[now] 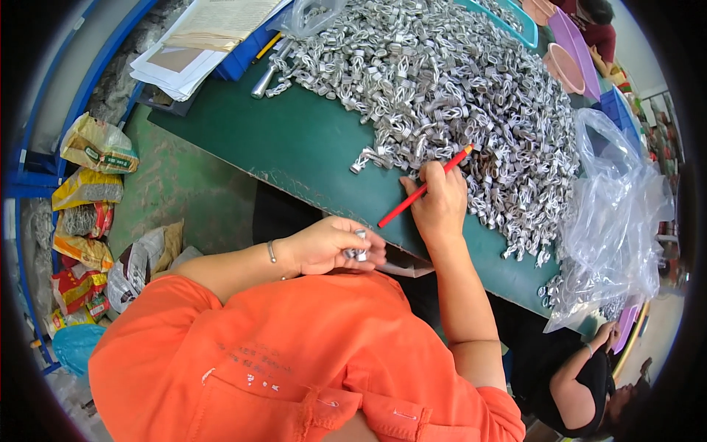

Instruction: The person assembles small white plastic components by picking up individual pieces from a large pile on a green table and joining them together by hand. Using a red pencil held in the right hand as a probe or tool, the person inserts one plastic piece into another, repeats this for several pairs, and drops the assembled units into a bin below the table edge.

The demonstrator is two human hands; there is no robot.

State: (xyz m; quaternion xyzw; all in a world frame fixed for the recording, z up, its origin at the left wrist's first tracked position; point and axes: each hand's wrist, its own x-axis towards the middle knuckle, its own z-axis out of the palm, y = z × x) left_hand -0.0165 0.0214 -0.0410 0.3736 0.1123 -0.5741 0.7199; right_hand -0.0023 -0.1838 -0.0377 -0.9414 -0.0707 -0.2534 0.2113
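My left hand (331, 245) is closed around a few small silver metal parts (358, 253), held just off the near edge of the green table (294, 140), above my orange shirt. My right hand (440, 205) rests on the table edge and grips a red pencil-like stick (423, 189), its tip pointing up into a large heap of silver metal clips (456, 88) that covers much of the table. A single loose clip (362, 162) lies apart from the heap, left of my right hand.
A clear plastic bag (615, 214) with clips sits at the table's right end. Papers (199, 44) and a blue bin lie at the far left. Pink and teal tubs (563, 62) stand beyond. Another person (582, 376) sits at lower right. Sacks (88, 199) line the floor.
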